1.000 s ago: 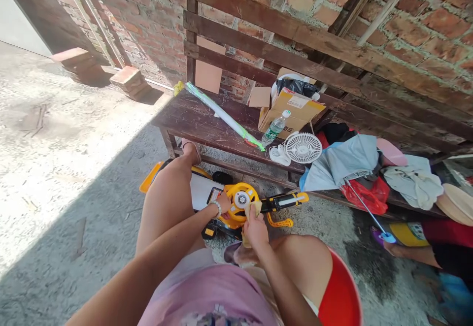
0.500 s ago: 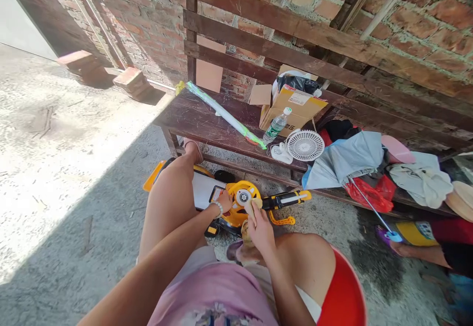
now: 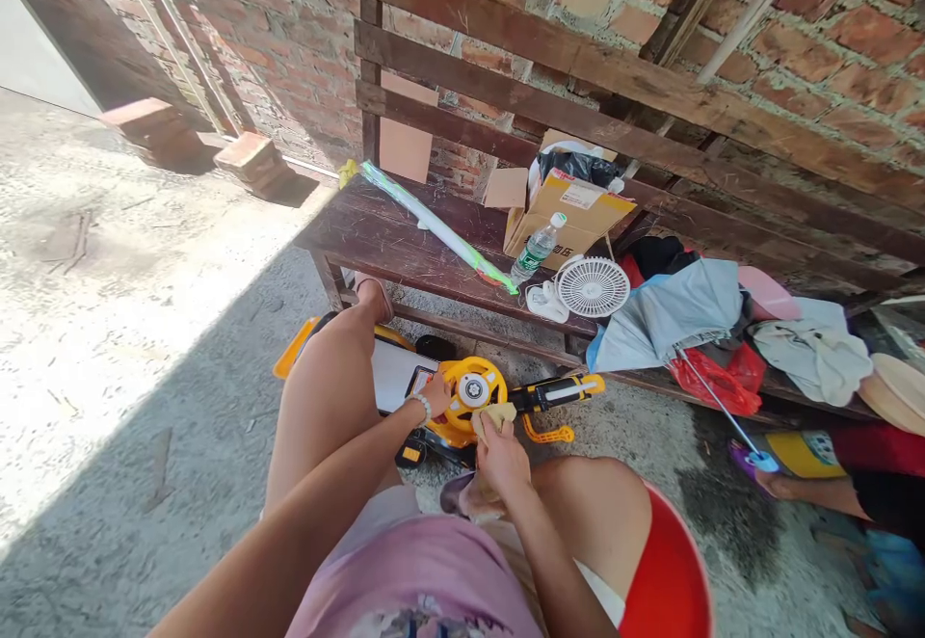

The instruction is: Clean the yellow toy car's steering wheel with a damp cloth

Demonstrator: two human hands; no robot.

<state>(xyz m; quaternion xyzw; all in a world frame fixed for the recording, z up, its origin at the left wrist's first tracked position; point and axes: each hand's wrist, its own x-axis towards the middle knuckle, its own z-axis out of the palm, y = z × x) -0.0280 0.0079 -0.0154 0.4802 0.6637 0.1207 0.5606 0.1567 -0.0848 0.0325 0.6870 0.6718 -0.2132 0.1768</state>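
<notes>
Yellow cordless power tool (image 3: 473, 392) sits at 12 o'clock, between the thighs (image 3: 325, 407). Left hand (image 3: 434, 395): fingers extended, resting on the tool, no grip. Right hand (image 3: 501, 455): fingers closed on a pale yellow cloth (image 3: 493, 416), held against the tool at its 4 o'clock.

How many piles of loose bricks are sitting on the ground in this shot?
2. One pile sits at the foot of the brick wall, at far left; the second pile sits nearer the wooden bench. More could lie out of view.
</notes>
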